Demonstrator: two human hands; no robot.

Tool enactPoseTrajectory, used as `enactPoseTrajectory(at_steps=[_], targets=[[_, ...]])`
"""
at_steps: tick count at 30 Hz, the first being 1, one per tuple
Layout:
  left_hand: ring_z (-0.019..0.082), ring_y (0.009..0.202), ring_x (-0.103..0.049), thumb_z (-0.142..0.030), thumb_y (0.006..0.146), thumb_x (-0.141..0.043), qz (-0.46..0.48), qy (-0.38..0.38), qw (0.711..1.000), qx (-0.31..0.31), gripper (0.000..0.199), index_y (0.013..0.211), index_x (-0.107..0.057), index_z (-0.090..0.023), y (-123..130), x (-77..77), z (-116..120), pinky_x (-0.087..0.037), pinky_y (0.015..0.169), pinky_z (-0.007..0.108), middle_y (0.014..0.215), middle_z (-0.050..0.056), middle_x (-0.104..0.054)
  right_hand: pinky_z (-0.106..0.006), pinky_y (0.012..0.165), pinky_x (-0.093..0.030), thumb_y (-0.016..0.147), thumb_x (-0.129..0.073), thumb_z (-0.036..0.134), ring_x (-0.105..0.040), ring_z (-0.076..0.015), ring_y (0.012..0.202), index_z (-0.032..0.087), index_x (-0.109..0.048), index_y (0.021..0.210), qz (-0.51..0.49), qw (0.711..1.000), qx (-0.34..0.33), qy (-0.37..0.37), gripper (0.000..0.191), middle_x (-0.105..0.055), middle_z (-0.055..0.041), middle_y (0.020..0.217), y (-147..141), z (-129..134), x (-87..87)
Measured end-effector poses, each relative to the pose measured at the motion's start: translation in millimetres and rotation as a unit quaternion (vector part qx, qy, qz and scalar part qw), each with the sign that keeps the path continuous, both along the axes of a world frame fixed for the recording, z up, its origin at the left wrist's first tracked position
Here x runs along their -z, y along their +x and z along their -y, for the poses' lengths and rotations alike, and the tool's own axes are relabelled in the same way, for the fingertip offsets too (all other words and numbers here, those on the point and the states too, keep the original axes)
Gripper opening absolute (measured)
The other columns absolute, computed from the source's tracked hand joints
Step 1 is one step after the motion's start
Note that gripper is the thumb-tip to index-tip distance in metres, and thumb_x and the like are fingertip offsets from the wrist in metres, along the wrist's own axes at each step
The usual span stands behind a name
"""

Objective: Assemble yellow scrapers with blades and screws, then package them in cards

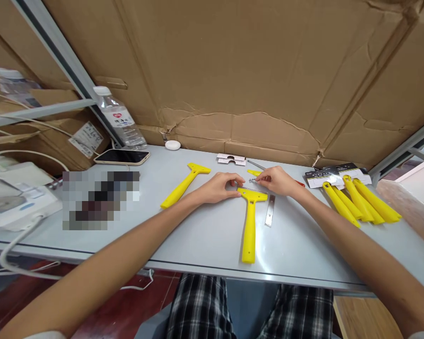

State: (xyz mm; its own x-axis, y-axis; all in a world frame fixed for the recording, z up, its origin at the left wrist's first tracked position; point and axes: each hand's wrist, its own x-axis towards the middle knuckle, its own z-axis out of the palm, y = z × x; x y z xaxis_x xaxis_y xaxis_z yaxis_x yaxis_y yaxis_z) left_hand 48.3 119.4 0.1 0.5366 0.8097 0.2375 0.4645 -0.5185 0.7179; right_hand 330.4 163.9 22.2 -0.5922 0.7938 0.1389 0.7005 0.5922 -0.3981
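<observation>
The left hand (219,187) pinches one end of the yellow scraper (249,226) on the table (205,240) (it looks light and stiff, best held by its handle), while the right hand's (277,181) fingers bend near small bits, their grip unclear.

You get bright, even light, soft white glare on the tabletop (212,240) near its front edge, wide-angle stretch toward the sides, one pixelated patch at left
</observation>
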Motion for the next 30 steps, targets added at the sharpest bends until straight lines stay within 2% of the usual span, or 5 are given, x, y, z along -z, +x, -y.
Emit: enactPoseTrajectory(at_steps=[7, 16, 21, 25, 30], targets=[[0.023, 0.100, -0.068, -0.042, 0.085, -0.084, 0.016, -0.011, 1.000, 0.000, 0.035, 0.113, -0.078, -0.021, -1.2, -0.9, -1.0, -0.055, 0.096, 0.040, 0.116, 0.007, -0.080, -0.031, 0.085, -0.055, 0.096, -0.074, 0.034, -0.075, -0.0204, 0.087, 0.028, -0.088, 0.102, 0.032, 0.999, 0.040, 0.014, 0.017, -0.085, -0.0032, 0.096, -15.2, -6.1, 6.4], [0.024, 0.098, -0.068, -0.043, 0.084, -0.082, 0.010, -0.003, 1.000, 0.002, 0.033, 0.109, -0.077, -0.021, -1.0, -1.6, -2.4, -0.056, 0.095, 0.041, 0.113, 0.008, -0.081, -0.031, 0.082, -0.054, 0.095, -0.070, 0.025, -0.074, -0.0199, 0.084, 0.024, -0.087, 0.097, 0.009, 0.999, 0.043, 0.006, 0.017, -0.084, -0.0034, 0.093, -16.8, -2.7, 6.3], [0.024, 0.098, -0.068, -0.044, 0.084, -0.082, 0.006, -0.005, 1.000, 0.003, 0.034, 0.109, -0.078, -0.022, -1.4, -0.5, -4.1, -0.056, 0.092, 0.040, 0.112, 0.008, -0.080, -0.030, 0.075, -0.051, 0.097, -0.065, 0.027, -0.070, -0.0180, 0.076, 0.020, -0.084, 0.097, -0.025, 0.998, 0.050, 0.005, 0.020, -0.082, -0.0043, 0.089, 6.0, 15.0, 1.0], [0.023, 0.098, -0.068, -0.041, 0.084, -0.083, 0.007, -0.009, 1.000, 0.004, 0.033, 0.110, -0.078, -0.021, -1.7, 0.1, -5.1, -0.056, 0.092, 0.038, 0.112, 0.007, -0.080, -0.031, 0.074, -0.052, 0.098, -0.067, 0.039, -0.069, -0.0172, 0.073, 0.020, -0.083, 0.098, -0.111, 0.993, 0.015, -0.045, 0.024, -0.081, -0.0034, 0.086, 25.0, 38.6, 2.5], [0.023, 0.099, -0.067, -0.042, 0.084, -0.083, 0.013, -0.022, 1.000, 0.008, 0.034, 0.110, -0.077, -0.021, -2.7, 0.9, -5.5, -0.055, 0.093, 0.039, 0.113, 0.007, -0.079, -0.031, 0.073, -0.053, 0.099, -0.068, 0.043, -0.069, -0.0175, 0.075, 0.021, -0.083, 0.100, -0.136, 0.988, -0.019, -0.074, 0.027, -0.081, -0.0042, 0.089, 25.6, 51.7, 9.4]])
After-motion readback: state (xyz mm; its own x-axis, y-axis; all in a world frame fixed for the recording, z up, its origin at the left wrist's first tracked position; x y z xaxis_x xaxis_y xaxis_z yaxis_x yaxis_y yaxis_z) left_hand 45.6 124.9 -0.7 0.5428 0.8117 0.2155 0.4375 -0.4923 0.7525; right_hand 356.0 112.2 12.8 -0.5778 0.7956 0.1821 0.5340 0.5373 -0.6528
